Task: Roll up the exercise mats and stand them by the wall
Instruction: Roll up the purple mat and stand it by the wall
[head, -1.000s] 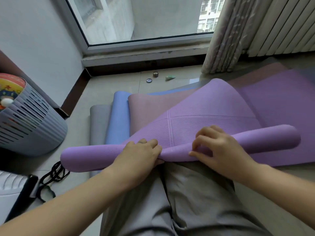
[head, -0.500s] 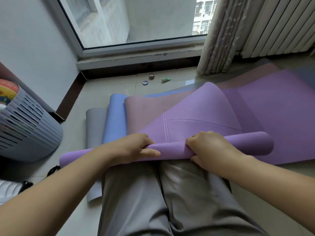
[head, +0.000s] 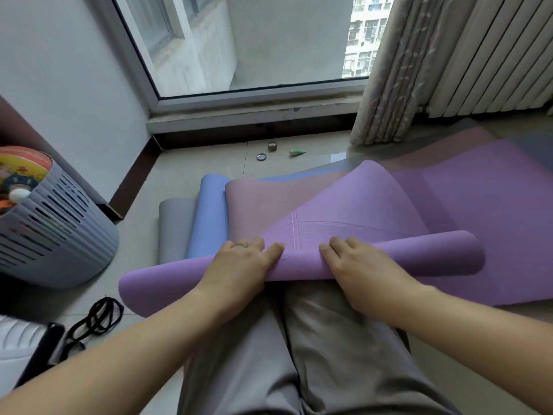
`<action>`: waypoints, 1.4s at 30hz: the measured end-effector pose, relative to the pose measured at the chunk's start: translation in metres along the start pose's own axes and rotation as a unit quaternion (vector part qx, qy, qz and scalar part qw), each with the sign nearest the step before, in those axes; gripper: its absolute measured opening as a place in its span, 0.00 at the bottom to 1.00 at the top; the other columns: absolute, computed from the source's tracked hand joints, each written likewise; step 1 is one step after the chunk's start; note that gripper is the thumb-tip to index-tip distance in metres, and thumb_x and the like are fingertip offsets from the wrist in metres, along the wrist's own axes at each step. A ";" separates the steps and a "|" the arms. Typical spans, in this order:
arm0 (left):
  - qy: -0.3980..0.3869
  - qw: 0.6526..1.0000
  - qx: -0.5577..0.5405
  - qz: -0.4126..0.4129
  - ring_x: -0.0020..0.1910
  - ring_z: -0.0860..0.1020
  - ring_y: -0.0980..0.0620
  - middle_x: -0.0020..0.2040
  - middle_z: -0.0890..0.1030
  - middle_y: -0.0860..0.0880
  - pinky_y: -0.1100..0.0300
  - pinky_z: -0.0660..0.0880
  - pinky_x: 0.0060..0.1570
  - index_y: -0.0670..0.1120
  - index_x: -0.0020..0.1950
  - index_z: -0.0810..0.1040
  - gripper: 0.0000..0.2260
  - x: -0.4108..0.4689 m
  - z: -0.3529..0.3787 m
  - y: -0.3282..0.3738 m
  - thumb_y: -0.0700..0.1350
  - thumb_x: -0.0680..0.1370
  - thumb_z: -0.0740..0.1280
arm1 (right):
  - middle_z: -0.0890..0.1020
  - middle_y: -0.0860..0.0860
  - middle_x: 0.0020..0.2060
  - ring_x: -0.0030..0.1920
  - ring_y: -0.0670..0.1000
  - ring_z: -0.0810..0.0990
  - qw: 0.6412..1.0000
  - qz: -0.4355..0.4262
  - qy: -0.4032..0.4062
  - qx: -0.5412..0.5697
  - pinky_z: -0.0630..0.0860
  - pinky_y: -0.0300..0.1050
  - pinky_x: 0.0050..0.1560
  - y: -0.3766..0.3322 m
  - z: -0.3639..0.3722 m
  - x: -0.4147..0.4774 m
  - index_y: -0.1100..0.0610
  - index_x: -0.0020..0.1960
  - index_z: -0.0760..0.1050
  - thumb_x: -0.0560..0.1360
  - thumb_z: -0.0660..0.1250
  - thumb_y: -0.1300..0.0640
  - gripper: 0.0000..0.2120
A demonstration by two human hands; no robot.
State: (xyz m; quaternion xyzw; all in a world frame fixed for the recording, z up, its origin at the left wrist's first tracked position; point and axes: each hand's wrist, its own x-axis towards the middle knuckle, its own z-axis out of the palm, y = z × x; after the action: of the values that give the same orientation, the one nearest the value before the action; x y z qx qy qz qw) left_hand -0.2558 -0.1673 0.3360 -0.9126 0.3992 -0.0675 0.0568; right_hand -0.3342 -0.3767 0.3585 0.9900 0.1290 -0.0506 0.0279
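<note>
The purple mat (head: 425,254) lies part-rolled at 6 o'clock (across the lap). The left hand (head: 239,266) and right hand (head: 357,272) curl over it, each grip clamped on. At 10 o'clock, 3 lie flat: pink mat (head: 254,205), blue mat (head: 209,218), grey mat (head: 173,227).

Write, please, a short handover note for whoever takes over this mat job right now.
Left hand and right hand: both grip the rolled end of the purple mat, side by side near its middle, above the person's lap.
Purple mat: only a narrow first roll is made. The rest arches up and then lies flat to the right, on top of the stack.
Flat on the floor beneath it: pink mat, blue mat, grey mat.
Done: roll started.
Left: finish this roll, roll the other three, and stand all four by the wall.
</note>
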 end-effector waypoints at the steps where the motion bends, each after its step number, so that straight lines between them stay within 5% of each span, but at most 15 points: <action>1: 0.014 1.000 0.012 0.005 0.29 0.75 0.43 0.37 0.76 0.46 0.54 0.69 0.28 0.49 0.55 0.73 0.29 0.001 -0.008 -0.006 0.39 0.57 0.77 | 0.73 0.55 0.54 0.49 0.57 0.73 1.000 -0.002 0.018 -0.001 0.72 0.49 0.46 0.000 0.004 -0.001 0.58 0.62 0.67 0.69 0.62 0.65 0.21; 4: 0.072 0.997 0.027 0.003 0.30 0.75 0.42 0.36 0.75 0.45 0.53 0.69 0.30 0.49 0.55 0.73 0.27 0.010 -0.047 -0.027 0.37 0.59 0.76 | 0.77 0.55 0.47 0.43 0.58 0.75 0.994 0.017 0.102 0.039 0.76 0.52 0.40 0.007 -0.017 0.003 0.58 0.56 0.74 0.61 0.67 0.61 0.23; 8: 0.096 0.995 0.022 -0.024 0.34 0.76 0.42 0.39 0.76 0.45 0.52 0.72 0.33 0.52 0.57 0.72 0.25 -0.001 -0.089 -0.041 0.42 0.63 0.77 | 0.75 0.53 0.48 0.46 0.57 0.74 0.984 0.002 0.154 0.087 0.72 0.49 0.43 0.005 -0.067 0.005 0.56 0.58 0.74 0.64 0.63 0.56 0.22; 16: -0.155 0.988 -0.015 0.015 0.56 0.73 0.44 0.58 0.72 0.48 0.51 0.71 0.52 0.53 0.67 0.62 0.20 -0.033 -0.064 0.011 0.44 0.76 0.61 | 0.68 0.45 0.41 0.42 0.48 0.70 0.982 -0.039 -0.106 0.151 0.67 0.42 0.41 -0.003 -0.048 -0.023 0.52 0.48 0.74 0.67 0.62 0.59 0.10; 19: -0.214 0.974 -0.060 0.032 0.55 0.74 0.44 0.57 0.72 0.49 0.52 0.70 0.51 0.53 0.65 0.64 0.21 -0.033 -0.054 0.010 0.45 0.74 0.64 | 0.68 0.45 0.47 0.48 0.49 0.71 0.986 -0.028 -0.114 0.123 0.71 0.45 0.48 -0.007 -0.042 -0.032 0.51 0.55 0.72 0.70 0.62 0.58 0.14; 22: -0.275 0.948 -0.145 0.059 0.56 0.74 0.45 0.59 0.75 0.50 0.52 0.71 0.54 0.53 0.61 0.66 0.19 -0.028 -0.050 0.009 0.44 0.72 0.66 | 0.67 0.47 0.58 0.59 0.53 0.69 0.992 -0.007 -0.108 0.063 0.69 0.51 0.57 -0.022 -0.028 -0.048 0.47 0.69 0.59 0.74 0.62 0.45 0.26; 25: -0.312 0.923 -0.212 0.074 0.54 0.75 0.46 0.57 0.77 0.49 0.52 0.72 0.53 0.52 0.58 0.68 0.18 -0.021 -0.043 0.006 0.43 0.70 0.67 | 0.74 0.50 0.50 0.49 0.56 0.76 0.999 0.008 -0.042 0.003 0.74 0.55 0.45 -0.031 -0.013 -0.052 0.50 0.60 0.67 0.69 0.64 0.34 0.27; 28: -0.307 0.912 -0.263 0.066 0.53 0.73 0.48 0.54 0.75 0.50 0.54 0.71 0.53 0.52 0.57 0.69 0.17 -0.015 -0.041 0.001 0.44 0.70 0.69 | 0.72 0.49 0.52 0.52 0.55 0.74 0.999 0.022 -0.036 0.002 0.70 0.52 0.46 -0.023 -0.015 -0.042 0.50 0.60 0.66 0.72 0.53 0.31 0.27; 31: -0.244 0.949 -0.194 0.033 0.58 0.67 0.49 0.58 0.68 0.51 0.54 0.69 0.57 0.56 0.64 0.69 0.22 -0.021 -0.038 0.008 0.52 0.71 0.70 | 0.70 0.48 0.58 0.59 0.53 0.69 0.992 0.011 -0.119 0.049 0.70 0.52 0.56 -0.011 -0.020 -0.034 0.50 0.63 0.63 0.74 0.56 0.32 0.27; 34: -0.033 0.996 -0.081 0.022 0.48 0.77 0.45 0.52 0.75 0.48 0.50 0.77 0.40 0.52 0.62 0.73 0.24 -0.037 -0.021 0.027 0.50 0.66 0.72 | 0.72 0.49 0.58 0.57 0.53 0.70 0.980 0.010 -0.166 0.108 0.70 0.53 0.57 -0.004 -0.026 -0.026 0.52 0.61 0.64 0.74 0.60 0.34 0.26; 36: 0.026 0.997 -0.062 0.030 0.38 0.78 0.45 0.44 0.77 0.48 0.53 0.75 0.31 0.50 0.52 0.75 0.20 -0.040 -0.015 0.031 0.47 0.62 0.73 | 0.72 0.49 0.58 0.57 0.53 0.70 0.976 0.010 -0.184 0.116 0.70 0.53 0.57 -0.003 -0.027 -0.023 0.52 0.61 0.65 0.73 0.61 0.34 0.26; 40: -0.130 0.988 -0.086 0.012 0.52 0.75 0.48 0.54 0.73 0.51 0.57 0.65 0.40 0.52 0.55 0.70 0.15 -0.020 -0.027 0.019 0.48 0.71 0.69 | 0.69 0.50 0.59 0.59 0.54 0.68 0.996 0.008 -0.085 0.037 0.69 0.53 0.57 -0.011 -0.019 -0.025 0.52 0.63 0.65 0.73 0.62 0.36 0.26; 42: -0.192 0.969 -0.154 0.037 0.49 0.74 0.51 0.52 0.75 0.53 0.58 0.64 0.40 0.53 0.52 0.71 0.14 -0.008 -0.032 0.010 0.48 0.69 0.70 | 0.73 0.51 0.53 0.53 0.56 0.72 1.000 -0.007 -0.020 -0.008 0.73 0.53 0.50 -0.019 -0.009 -0.025 0.53 0.58 0.70 0.66 0.68 0.38 0.27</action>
State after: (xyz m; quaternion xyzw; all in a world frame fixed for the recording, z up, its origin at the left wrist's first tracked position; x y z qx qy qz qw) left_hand -0.2738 -0.1702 0.3655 -0.8907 0.4202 0.1736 -0.0062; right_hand -0.3623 -0.3637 0.3695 0.9876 0.1353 -0.0697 0.0381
